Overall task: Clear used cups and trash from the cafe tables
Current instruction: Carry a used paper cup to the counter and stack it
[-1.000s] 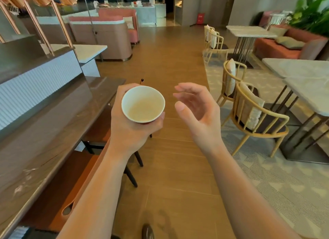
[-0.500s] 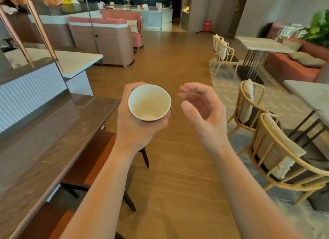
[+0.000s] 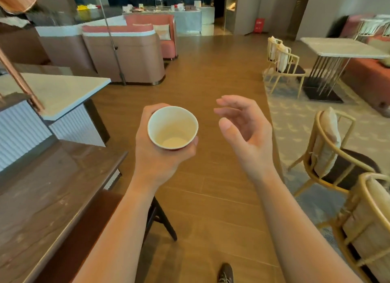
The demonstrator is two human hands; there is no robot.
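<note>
Down at the bottom edge a dark shoe [image 3: 225, 273] is seen on the wooden floor [image 3: 211, 82], and two bare forearms are stretched out above it. The paper cup [image 3: 173, 127] is gripped by the left hand [image 3: 160, 156], with fingers and thumb wrapped round its wall. It is held upright in the air over the floor, its mouth turned to the camera, and a pale patch is seen at the bottom and a sliver of red outer wall below the rim. Just beside it, not touching, the right hand [image 3: 242, 133] is held up with nothing in it, fingers loosely curled and spread. A dark wooden counter [image 3: 52, 198] is passed on the left, and cushioned wicker chairs [image 3: 329, 147] are lined up on the right. Further on, a white-topped table [image 3: 63, 93] is seen left and a marble table [image 3: 341, 48] right. Beyond them a pink booth sofa [image 3: 126, 57] is set before a cluttered service counter [image 3: 185, 19] at the back
</note>
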